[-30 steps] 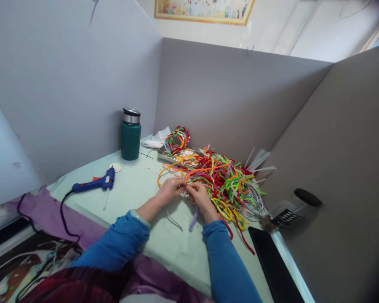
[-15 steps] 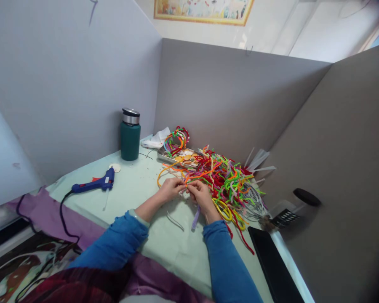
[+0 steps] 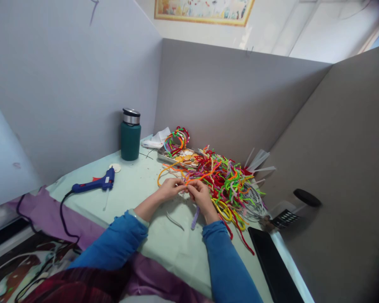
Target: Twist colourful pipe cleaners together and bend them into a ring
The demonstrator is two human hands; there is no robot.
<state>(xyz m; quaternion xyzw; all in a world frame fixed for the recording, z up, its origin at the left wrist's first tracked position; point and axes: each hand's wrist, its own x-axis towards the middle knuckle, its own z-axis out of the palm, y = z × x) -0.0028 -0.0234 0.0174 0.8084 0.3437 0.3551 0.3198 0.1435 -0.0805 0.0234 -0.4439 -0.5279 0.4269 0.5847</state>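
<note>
Both hands meet over the table in front of the pile, fingertips nearly touching. My left hand (image 3: pixel 171 189) is closed in a pinch, and so is my right hand (image 3: pixel 201 196). Between them they grip an orange pipe cleaner (image 3: pixel 205 174), whose fuzzy length runs up to the right from the fingers. An orange-yellow curved strand (image 3: pixel 158 177) bends round beyond my left hand; whether it joins the held piece I cannot tell. Beneath my right hand lies a purple strip (image 3: pixel 195 219). A thin grey strand (image 3: pixel 174 221) rests on the tablecloth between my forearms.
Many coloured pipe cleaners (image 3: pixel 230 181) are heaped at the right. Behind them a metal tray (image 3: pixel 166 158) bears small pieces and wrapped hoops (image 3: pixel 176 141). A blue glue gun (image 3: pixel 94 184) with a cord lies left, near a green bottle (image 3: pixel 130 141). Grey panels (image 3: pixel 233 97) enclose the table.
Almost nothing differs; my fingers have shifted very slightly around the orange pipe cleaner, and both hands keep their place.
</note>
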